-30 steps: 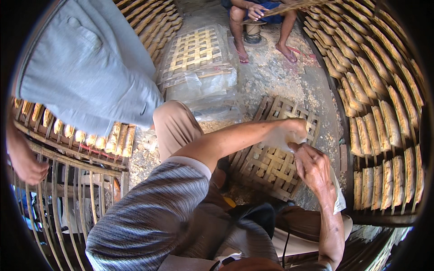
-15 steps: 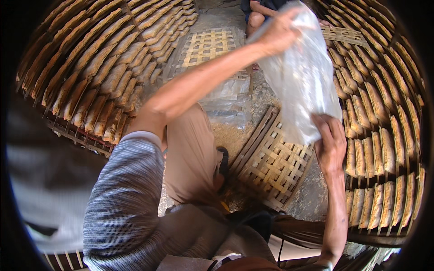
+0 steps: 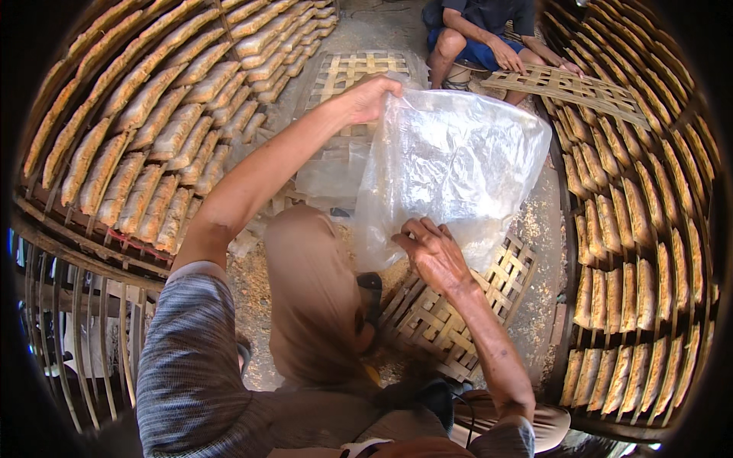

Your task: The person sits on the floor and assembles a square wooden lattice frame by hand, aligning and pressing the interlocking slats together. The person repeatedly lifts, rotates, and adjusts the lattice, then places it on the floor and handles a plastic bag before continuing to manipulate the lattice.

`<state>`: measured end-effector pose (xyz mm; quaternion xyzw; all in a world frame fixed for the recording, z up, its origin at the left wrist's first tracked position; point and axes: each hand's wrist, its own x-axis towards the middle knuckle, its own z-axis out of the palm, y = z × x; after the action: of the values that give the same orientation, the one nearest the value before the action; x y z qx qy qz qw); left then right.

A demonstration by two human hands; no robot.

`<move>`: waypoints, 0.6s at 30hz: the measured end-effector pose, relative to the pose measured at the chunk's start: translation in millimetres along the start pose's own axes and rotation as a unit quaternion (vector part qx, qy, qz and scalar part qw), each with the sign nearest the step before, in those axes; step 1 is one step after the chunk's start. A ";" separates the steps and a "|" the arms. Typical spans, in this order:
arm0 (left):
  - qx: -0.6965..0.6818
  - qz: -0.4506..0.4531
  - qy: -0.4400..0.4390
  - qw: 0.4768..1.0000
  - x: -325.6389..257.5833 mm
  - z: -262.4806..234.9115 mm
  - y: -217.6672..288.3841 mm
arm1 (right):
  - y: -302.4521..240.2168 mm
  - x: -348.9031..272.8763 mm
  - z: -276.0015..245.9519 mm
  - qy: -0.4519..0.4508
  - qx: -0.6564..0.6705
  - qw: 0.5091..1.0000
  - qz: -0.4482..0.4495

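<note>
A clear plastic sheet, creased and shiny, hangs spread out in front of me. My left hand is closed on its upper left corner. At its lower edge, my right hand has curled fingers gripping the plastic. Below the right hand and partly behind the sheet, a woven bamboo tray lies on the floor. Farther ahead sits another bamboo lattice tray, with more clear plastic sheets at its near side, partly covered by my left arm and the held sheet.
Slatted racks of upright brown-edged blocks curve along the left and right. At the far right a seated person holds a bamboo lattice panel. Pale crumbs are scattered over the floor beside my bent leg.
Both hands have moved left, the left one also down. The sheet, bunched and slanting before, is now spread wider. More of the seated person shows as the view has shifted.
</note>
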<state>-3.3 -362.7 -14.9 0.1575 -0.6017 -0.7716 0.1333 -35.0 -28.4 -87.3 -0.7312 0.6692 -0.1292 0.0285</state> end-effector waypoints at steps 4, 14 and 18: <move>-0.110 0.234 -0.031 0.966 23.2 39.5 24.4 | 16.2 5.7 4.6 0.137 -0.046 0.989 0.033; -0.114 0.124 0.130 0.977 61.5 -111.5 126.4 | 11.5 161.4 -59.2 0.287 -0.054 0.955 -0.048; 0.130 0.122 0.291 0.940 61.0 -161.1 76.3 | 17.9 200.5 -12.6 0.245 -0.056 0.967 -0.041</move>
<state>7.2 -547.9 17.7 0.3165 -0.6464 -0.5851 0.3737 -41.0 -226.3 -48.7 -0.7044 0.6316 -0.2674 -0.1830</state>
